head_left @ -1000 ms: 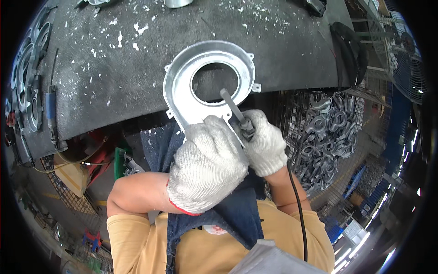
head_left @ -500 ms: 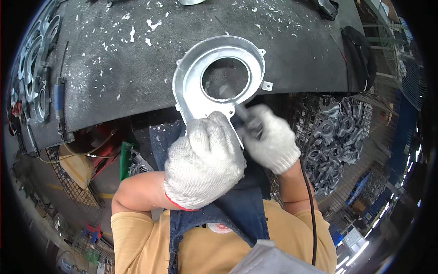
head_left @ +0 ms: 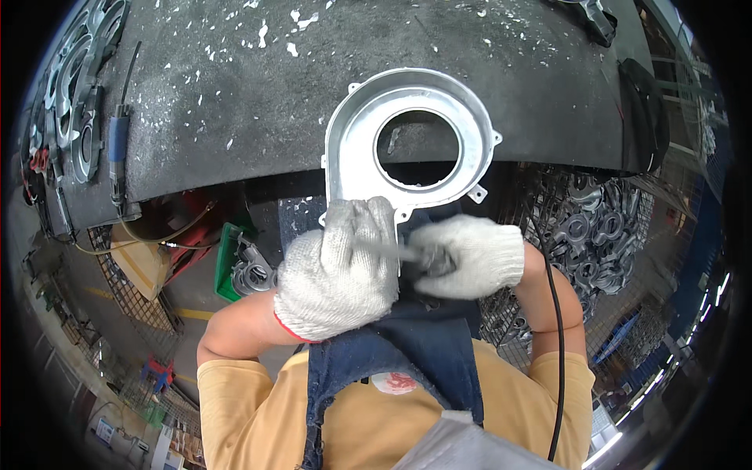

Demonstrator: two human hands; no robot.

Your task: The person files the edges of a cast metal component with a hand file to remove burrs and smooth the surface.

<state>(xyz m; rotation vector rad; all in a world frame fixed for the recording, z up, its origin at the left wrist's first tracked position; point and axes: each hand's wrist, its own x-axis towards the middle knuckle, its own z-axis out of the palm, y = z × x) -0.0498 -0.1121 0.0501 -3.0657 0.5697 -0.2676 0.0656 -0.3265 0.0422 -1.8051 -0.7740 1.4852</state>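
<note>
At twelve o'clock, the bench edge [head_left: 235, 174] is overlapped by a casting [head_left: 356, 160] gripped by the left hand [head_left: 338, 266]; a blurred tool [head_left: 431, 260] by the right hand [head_left: 476, 254].

The dark bench [head_left: 548, 102] bears white flakes [head_left: 263, 34], 1 blue-handled tool [head_left: 117, 139] and ring-shaped metal parts [head_left: 84, 147].

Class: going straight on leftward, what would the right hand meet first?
Probably the casting, then the left hand. The blurred tool in the right hand overlaps the left hand in view, so depth is unclear.
</note>
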